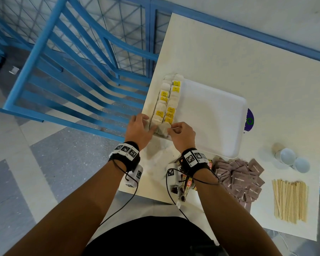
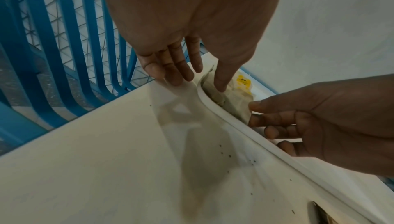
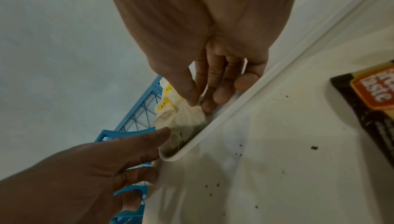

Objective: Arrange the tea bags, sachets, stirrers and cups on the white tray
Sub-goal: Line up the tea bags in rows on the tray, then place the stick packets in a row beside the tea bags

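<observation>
A white tray [image 1: 211, 117] lies on the white table, and two rows of tea bags [image 1: 167, 102] with yellow tags run along its left side. At the near end of the rows, my right hand [image 1: 171, 129] pinches a tea bag [image 3: 187, 118] between thumb and index finger just inside the tray rim [image 3: 213, 130]. My left hand [image 1: 140, 126] is at the tray's near left corner with straight fingers on the rim [image 2: 213, 106] and its thumb on the same tea bag [image 2: 236, 103]. Brown sachets [image 1: 242, 178], wooden stirrers [image 1: 290, 200] and overturned cups [image 1: 288, 157] lie on the table to the right.
A blue chair [image 1: 63, 71] stands close to the table's left edge. Dark coffee sachets [image 1: 187, 182] lie under my right wrist. A purple disc [image 1: 249, 121] shows from under the tray's right rim. Most of the tray's floor is bare.
</observation>
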